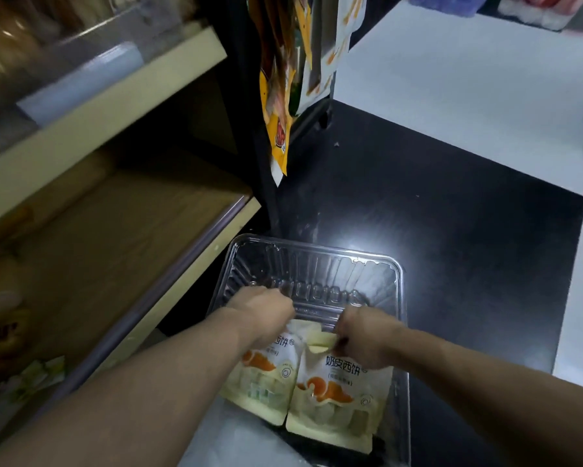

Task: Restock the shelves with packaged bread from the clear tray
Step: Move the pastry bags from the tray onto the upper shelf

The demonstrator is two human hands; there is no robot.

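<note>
A clear plastic tray (317, 264) rests on the black floor by the shelf. Two cream bread packs with orange print lie side by side in its near half. My left hand (266, 311) is closed on the top edge of the left bread pack (266, 382). My right hand (364, 335) pinches the top edge of the right bread pack (340, 399). Both packs still lie on the tray floor. The far half of the tray holds nothing.
A wooden lower shelf (115, 230) opens to the left, with blurred packs (37, 375) at its near end. An upper shelf (98, 106) sits above. Snack bags (280, 96) hang from a black rack behind the tray. Black and white floor tiles (451, 96) spread right.
</note>
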